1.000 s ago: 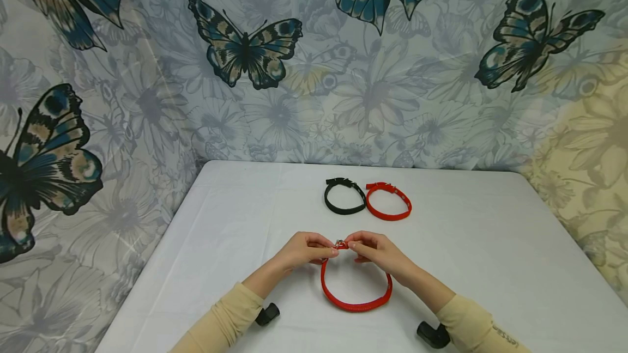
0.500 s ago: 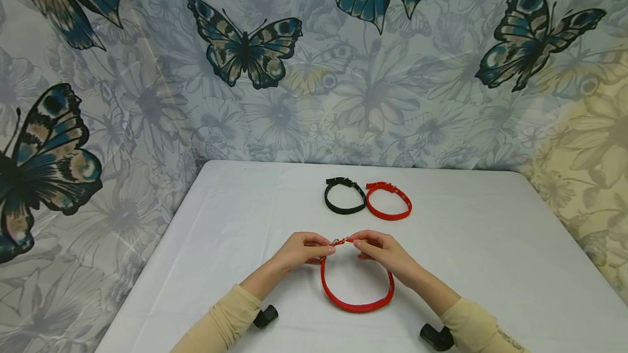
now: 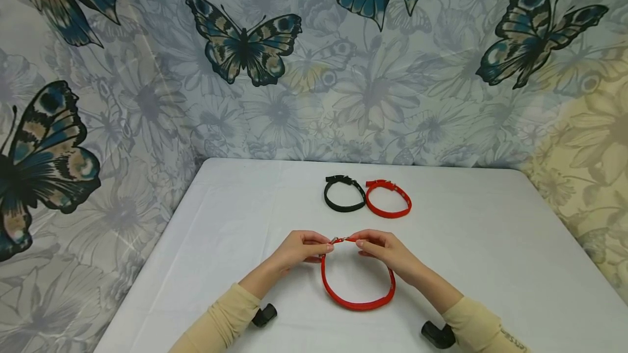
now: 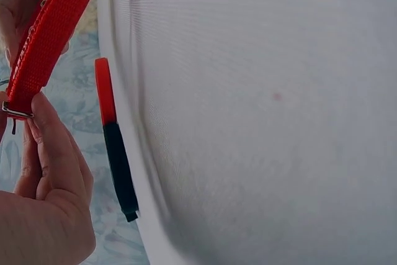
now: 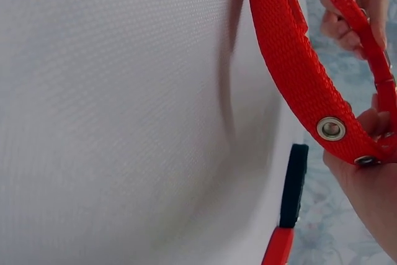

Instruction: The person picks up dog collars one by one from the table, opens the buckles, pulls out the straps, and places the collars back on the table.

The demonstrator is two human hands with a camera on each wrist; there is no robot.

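Observation:
A red collar (image 3: 357,306) with a woven band forms a loop near the middle of the table. My left hand (image 3: 305,247) pinches it at the buckle end; a metal buckle (image 4: 17,112) shows at those fingertips in the left wrist view. On the other side, my right hand (image 3: 385,247) pinches the strap end between thumb and fingers. A short stretch of red strap with metal parts spans the gap between both hands. Metal eyelets (image 5: 330,128) line the band in the right wrist view. Fingers hide exactly how the strap sits in the buckle.
Behind the hands, a buckled black collar (image 3: 344,209) lies touching a second red collar (image 3: 389,214). The table (image 3: 245,200) has a white cloth. Black devices (image 3: 265,315) sit at both wrists. A butterfly-patterned curtain (image 3: 275,119) hangs behind the table.
My hands have drawn slightly apart, the left a little leftward and the right a little rightward. The strap between them looks straighter and the metal parts more spread out. Both grips stay on the collar.

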